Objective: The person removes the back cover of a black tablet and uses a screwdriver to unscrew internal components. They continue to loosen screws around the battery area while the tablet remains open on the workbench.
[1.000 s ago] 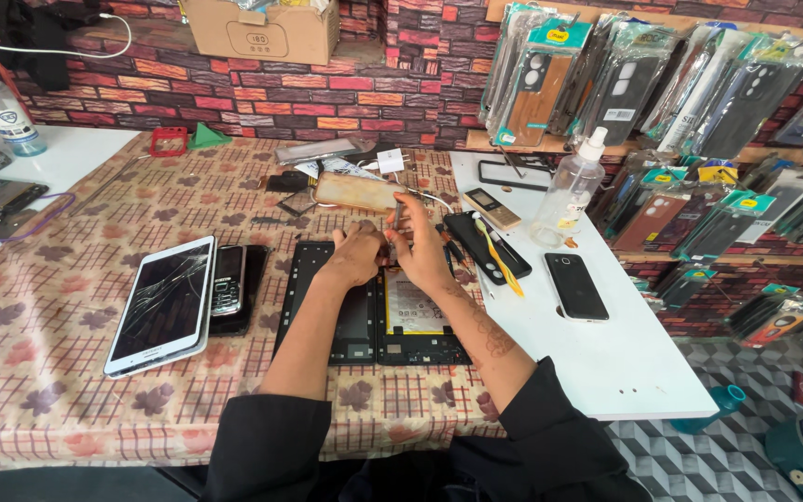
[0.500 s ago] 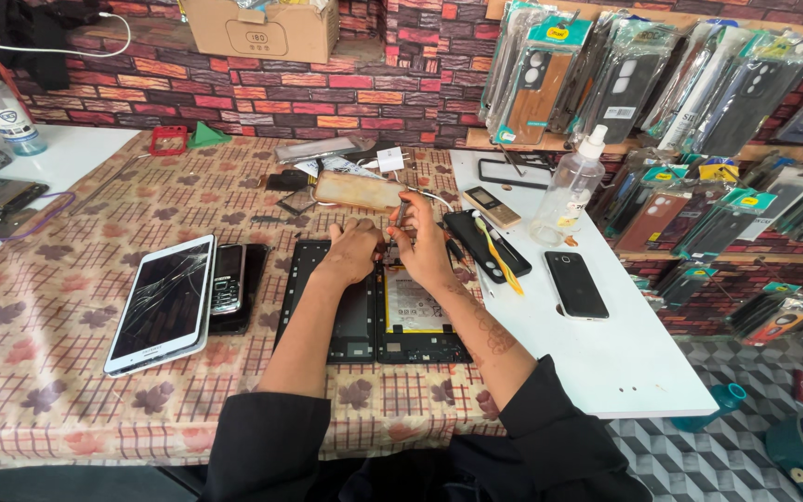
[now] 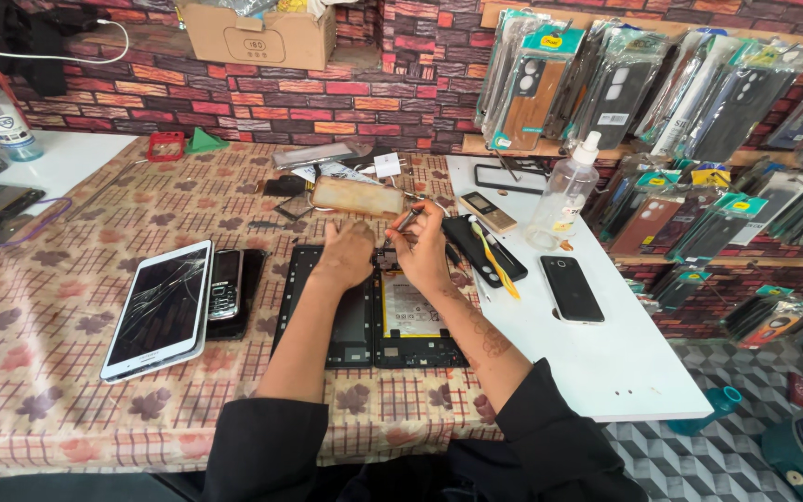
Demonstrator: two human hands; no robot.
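An opened black tablet [image 3: 364,321] lies on the patterned tablecloth, its insides and pale battery [image 3: 410,307] showing. My left hand [image 3: 347,253] rests flat on the tablet's top edge, fingers curled down. My right hand [image 3: 423,249] is beside it, pinching a thin metal tool [image 3: 405,221] whose tip points down at the tablet's top. The fingertips of both hands hide the spot where the tool meets the tablet.
A white tablet with a cracked screen [image 3: 160,308] and a small black keypad phone [image 3: 226,284] lie to the left. A black phone [image 3: 572,288], a yellow-handled tool [image 3: 493,263] and a spray bottle [image 3: 564,194] sit on the white table [image 3: 625,363] to the right. Phone cases hang behind.
Both hands stay at the tablet's top edge; they have shifted only slightly.
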